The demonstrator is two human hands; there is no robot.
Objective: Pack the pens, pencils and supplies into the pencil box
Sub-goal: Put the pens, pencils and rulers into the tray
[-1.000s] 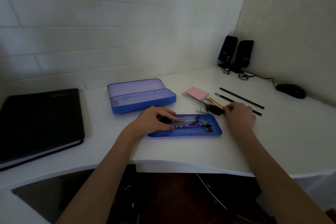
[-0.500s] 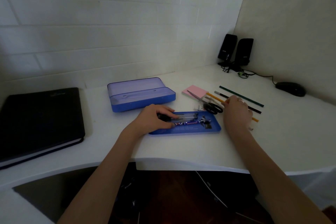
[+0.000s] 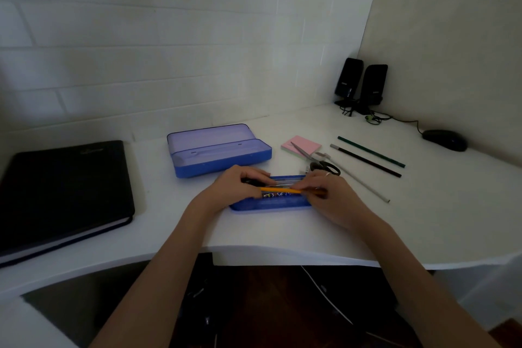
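Note:
A shallow blue tray (image 3: 271, 204) lies on the white desk in front of me with several pens in it. My right hand (image 3: 330, 198) is shut on a yellow pencil (image 3: 279, 191) and holds it lengthwise over the tray. My left hand (image 3: 237, 186) rests on the tray's left end, fingers on the pens. The open blue pencil box (image 3: 220, 154) sits just behind. To the right lie scissors (image 3: 322, 165), a pink sticky-note pad (image 3: 303, 144), a white pencil (image 3: 364, 182), a dark pencil (image 3: 365, 160) and a green pencil (image 3: 371, 151).
A black notebook (image 3: 62, 192) lies at the left of the desk. Two black speakers (image 3: 360, 85) stand in the far right corner with a cable, and a black mouse (image 3: 445, 140) sits by the right wall. The desk's front edge curves close to my arms.
My right hand picked the yellow pencil from the desk beside the scissors and carried it left over the tray. My left hand stayed on the pens.

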